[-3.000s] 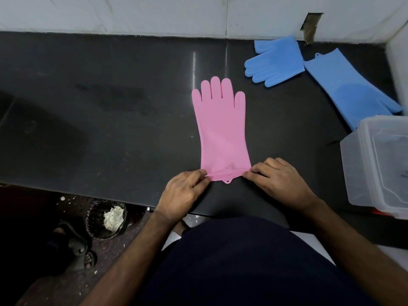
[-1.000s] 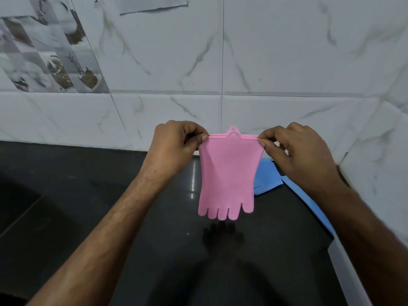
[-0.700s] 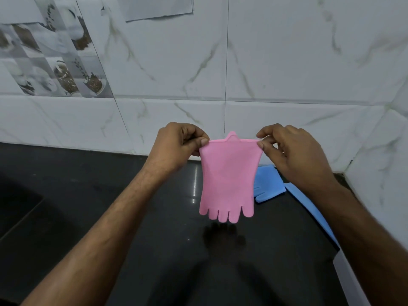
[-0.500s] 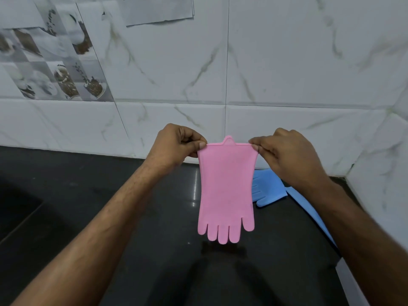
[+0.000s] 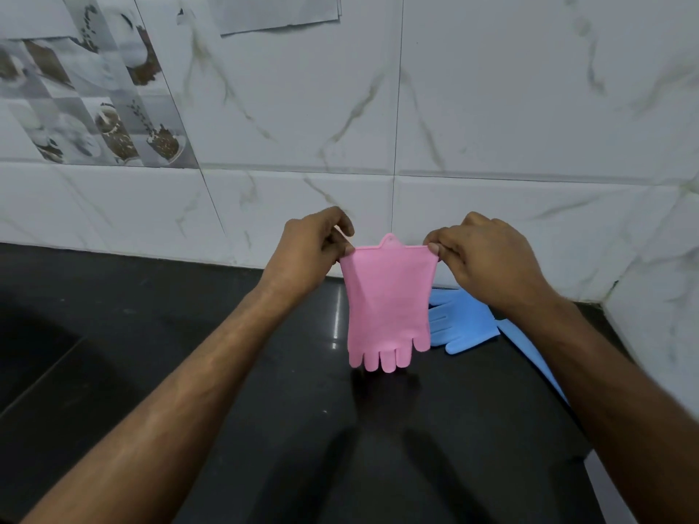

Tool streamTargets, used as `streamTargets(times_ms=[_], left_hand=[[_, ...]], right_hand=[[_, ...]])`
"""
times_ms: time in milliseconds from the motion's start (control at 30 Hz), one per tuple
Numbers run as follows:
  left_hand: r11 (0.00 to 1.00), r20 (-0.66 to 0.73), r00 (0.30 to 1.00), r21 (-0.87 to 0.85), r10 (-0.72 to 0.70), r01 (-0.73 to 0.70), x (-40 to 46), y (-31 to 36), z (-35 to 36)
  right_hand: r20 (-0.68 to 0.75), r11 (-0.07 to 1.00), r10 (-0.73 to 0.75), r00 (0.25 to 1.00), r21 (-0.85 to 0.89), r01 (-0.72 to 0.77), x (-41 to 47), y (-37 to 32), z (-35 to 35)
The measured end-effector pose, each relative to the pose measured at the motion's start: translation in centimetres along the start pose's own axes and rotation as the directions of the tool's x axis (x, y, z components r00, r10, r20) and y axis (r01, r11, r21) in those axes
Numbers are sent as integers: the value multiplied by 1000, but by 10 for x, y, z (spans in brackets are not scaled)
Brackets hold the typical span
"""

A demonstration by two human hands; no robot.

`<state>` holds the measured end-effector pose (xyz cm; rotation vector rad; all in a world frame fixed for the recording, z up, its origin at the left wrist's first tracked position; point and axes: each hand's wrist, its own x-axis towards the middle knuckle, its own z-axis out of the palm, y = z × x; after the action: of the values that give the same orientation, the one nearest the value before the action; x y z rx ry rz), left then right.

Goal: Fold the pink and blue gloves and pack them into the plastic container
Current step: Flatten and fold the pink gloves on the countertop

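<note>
A pink glove (image 5: 387, 304) hangs in the air over the black counter (image 5: 189, 334), cuff up and fingers pointing down. My left hand (image 5: 308, 255) pinches the cuff's left corner and my right hand (image 5: 488, 262) pinches its right corner. Behind the pink glove a blue glove (image 5: 461, 327) lies flat on the counter. A second blue glove (image 5: 529, 353) stretches along the right side, partly hidden by my right forearm. The plastic container is out of sight except for a pale edge (image 5: 609, 489) at the lower right.
A white marble-tiled wall (image 5: 416, 126) rises right behind the counter and turns a corner at the right. A patterned tile panel (image 5: 87, 100) and a paper sheet (image 5: 280, 11) are on the wall at upper left.
Three seconds ago the pink glove lay flat on the counter, held at its cuff. Both hands have since lifted it by the cuff. In the last half second its fingertips swung slightly nearer the counter.
</note>
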<state>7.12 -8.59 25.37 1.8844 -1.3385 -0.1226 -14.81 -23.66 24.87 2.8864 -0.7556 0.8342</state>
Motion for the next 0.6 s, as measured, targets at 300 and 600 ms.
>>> streamTargets(times_ms=[300,600], left_hand=[[856,0,996,510,94,-81,45,-1,3],[841,-129,947,506,293,-191,17,-9,7]], right_hand=[[-22,971,227,974,82,-225,66,14,34],[-76,953,205,976,241,-182,37,15,39]])
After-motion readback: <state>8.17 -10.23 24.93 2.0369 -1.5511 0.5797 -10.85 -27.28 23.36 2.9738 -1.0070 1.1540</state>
